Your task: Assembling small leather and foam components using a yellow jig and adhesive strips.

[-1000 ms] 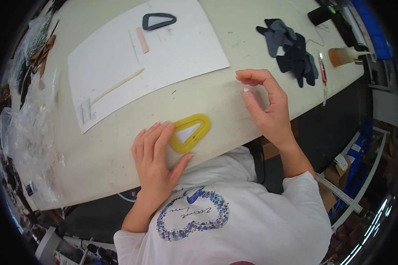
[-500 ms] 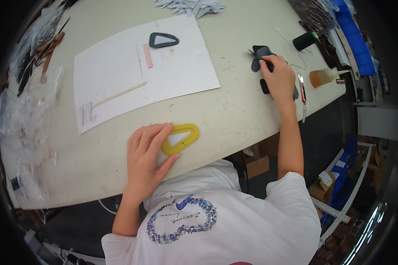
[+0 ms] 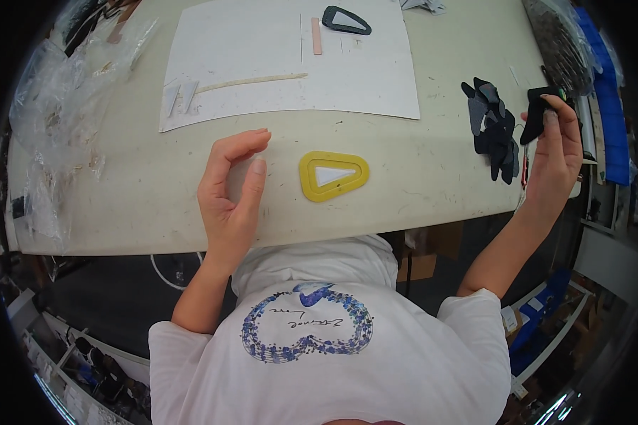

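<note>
My right hand (image 3: 556, 149) is raised over the table's right side, a black fabric-like piece (image 3: 536, 117) pinched in its fingers. Just left of it lies a loose pile of black and grey cut pieces (image 3: 496, 131). My left hand (image 3: 227, 195) hovers with curved fingers and thumb apart, holding nothing. To its right, apart from it, a yellow rounded-triangle template (image 3: 310, 185) lies flat, with a white triangular piece (image 3: 333, 175) showing in its middle.
Across the table, a white board (image 3: 248, 42) bears a black triangular frame (image 3: 328, 18), a pink strip (image 3: 317, 37) and a thin pale strip (image 3: 255, 81). Crumpled clear plastic (image 3: 49, 127) covers the left side. A red-handled tool (image 3: 524, 171) lies by my right wrist.
My left hand has let go of the yellow template and drawn away from it. My right hand has lifted a black piece off the pile, to the right. The whole view has shifted.
</note>
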A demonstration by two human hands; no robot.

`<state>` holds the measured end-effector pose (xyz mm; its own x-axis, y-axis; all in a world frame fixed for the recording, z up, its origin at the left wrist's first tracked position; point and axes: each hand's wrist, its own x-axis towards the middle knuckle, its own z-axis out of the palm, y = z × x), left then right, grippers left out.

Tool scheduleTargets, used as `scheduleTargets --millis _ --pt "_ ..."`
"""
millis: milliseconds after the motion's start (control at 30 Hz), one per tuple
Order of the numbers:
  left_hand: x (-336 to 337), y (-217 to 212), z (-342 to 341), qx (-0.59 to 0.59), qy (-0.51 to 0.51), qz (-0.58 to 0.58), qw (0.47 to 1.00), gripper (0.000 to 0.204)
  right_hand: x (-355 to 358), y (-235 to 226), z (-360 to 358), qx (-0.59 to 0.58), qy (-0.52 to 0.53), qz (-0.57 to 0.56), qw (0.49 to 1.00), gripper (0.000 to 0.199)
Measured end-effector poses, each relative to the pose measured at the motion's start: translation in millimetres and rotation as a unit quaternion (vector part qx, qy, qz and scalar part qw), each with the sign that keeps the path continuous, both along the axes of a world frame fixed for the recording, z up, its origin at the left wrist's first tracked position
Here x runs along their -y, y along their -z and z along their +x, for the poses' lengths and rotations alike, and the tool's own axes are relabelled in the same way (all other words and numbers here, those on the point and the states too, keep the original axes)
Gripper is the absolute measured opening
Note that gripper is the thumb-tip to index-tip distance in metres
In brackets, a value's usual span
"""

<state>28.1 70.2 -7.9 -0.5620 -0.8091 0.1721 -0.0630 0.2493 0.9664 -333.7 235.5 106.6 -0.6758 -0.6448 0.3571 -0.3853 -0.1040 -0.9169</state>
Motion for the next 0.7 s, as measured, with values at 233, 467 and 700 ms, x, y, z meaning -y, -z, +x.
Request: scheduleTargets --millis 233,467,700 --pt "-25 -26 -8 -0.039 0.154 0.076 0.984 0.043 38 60 127 0.147 -0.382 0.187 0.893 0.025" --pt "-31 -16 0 -0.012 0.157 0.136 0.978 0.050 34 63 135 0.350 -0.382 0.263 0.814 0.032" --pt "-13 -24 29 0.082 0.154 0.078 0.982 0.031 17 79 121 -0.040 -0.169 0.268 0.948 0.014"
